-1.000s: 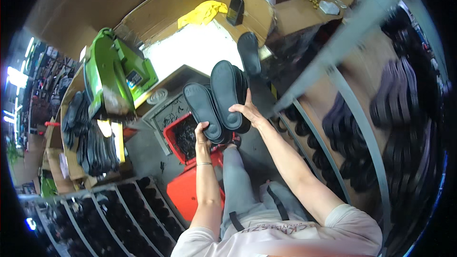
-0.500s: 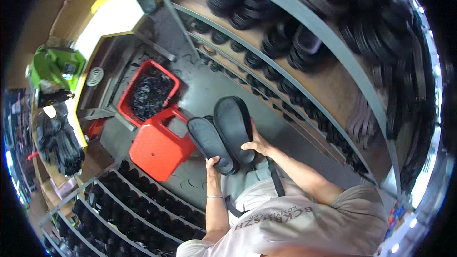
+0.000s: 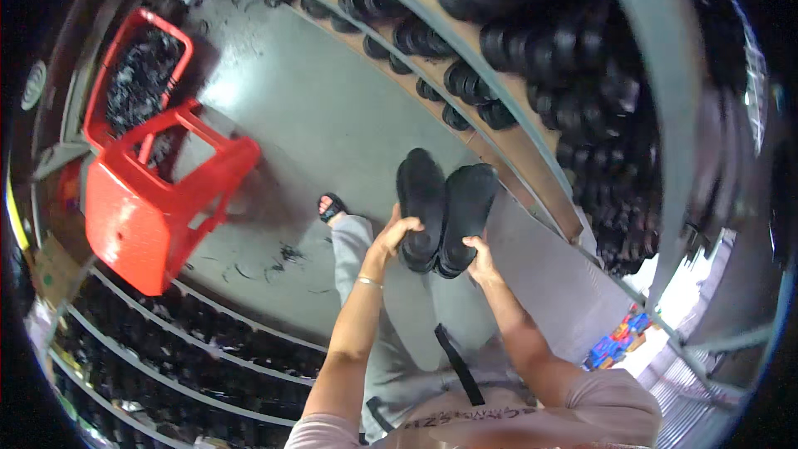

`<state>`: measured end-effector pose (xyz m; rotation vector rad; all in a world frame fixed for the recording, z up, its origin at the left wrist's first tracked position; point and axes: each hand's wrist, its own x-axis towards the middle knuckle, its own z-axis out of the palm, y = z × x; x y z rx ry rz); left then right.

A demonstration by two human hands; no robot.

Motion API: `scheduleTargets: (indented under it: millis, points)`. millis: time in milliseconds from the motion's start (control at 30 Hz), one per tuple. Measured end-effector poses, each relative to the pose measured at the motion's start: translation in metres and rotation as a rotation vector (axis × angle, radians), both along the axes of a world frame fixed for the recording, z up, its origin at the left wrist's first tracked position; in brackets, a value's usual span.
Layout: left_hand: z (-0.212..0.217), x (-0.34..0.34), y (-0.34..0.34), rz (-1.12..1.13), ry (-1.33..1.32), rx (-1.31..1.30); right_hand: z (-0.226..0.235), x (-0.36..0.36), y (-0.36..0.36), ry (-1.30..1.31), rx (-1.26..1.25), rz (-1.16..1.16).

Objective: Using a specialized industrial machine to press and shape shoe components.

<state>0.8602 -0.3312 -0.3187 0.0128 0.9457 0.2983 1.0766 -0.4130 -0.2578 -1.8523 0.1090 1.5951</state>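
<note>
Two black shoe soles, or small stacks of them, are held side by side in front of my body, toe ends pointing away. My left hand (image 3: pixel 394 234) is closed on the heel end of the left black shoe sole (image 3: pixel 421 191), thumb on its upper face. My right hand (image 3: pixel 482 259) grips the heel end of the right black shoe sole (image 3: pixel 470 199) the same way, its thumb on top. The two pieces touch along their inner edges near the heels and spread slightly apart toward the toes. My fingers beneath them are mostly hidden.
On the right stands a grey metal rack (image 3: pixel 474 54) loaded with black soles. Another rack (image 3: pixel 191 341) of dark pieces is at lower left. A red stool (image 3: pixel 129 233) stands beside a red basket (image 3: pixel 184 37) of black scraps. Black trimmings (image 3: pixel 287 256) litter the floor.
My view and body have turned and moved along the rack, so the stool and basket now appear farther left. Both hands still hold the soles, which have shifted right in view.
</note>
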Motion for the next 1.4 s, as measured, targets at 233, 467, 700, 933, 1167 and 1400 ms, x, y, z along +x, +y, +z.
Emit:
scheduleTargets:
  millis: [233,467,700,933,1167,1400]
  points:
    - [-0.145,0.169,0.024,-0.328,0.064,0.321,-0.12,0.127,-0.031,0.021,0.047,-0.246]
    - [-0.244,0.283,0.057,-0.193,0.028,0.622,-0.217,0.203,0.003,-0.102,0.25,-0.435]
    - [-0.313,0.369,0.143,-0.087,0.088,0.859,-0.313,0.298,0.072,-0.372,0.535,-0.085]
    - [-0.29,0.354,0.127,-0.291,0.35,0.906,-0.334,0.335,0.086,0.142,0.455,-0.267]
    - [-0.243,0.339,0.094,-0.16,0.706,0.844,-0.353,0.354,0.083,-0.474,0.537,0.33]
    - [-0.23,0.304,0.068,0.237,0.733,0.763,-0.338,0.376,0.093,-0.168,0.275,-0.138]
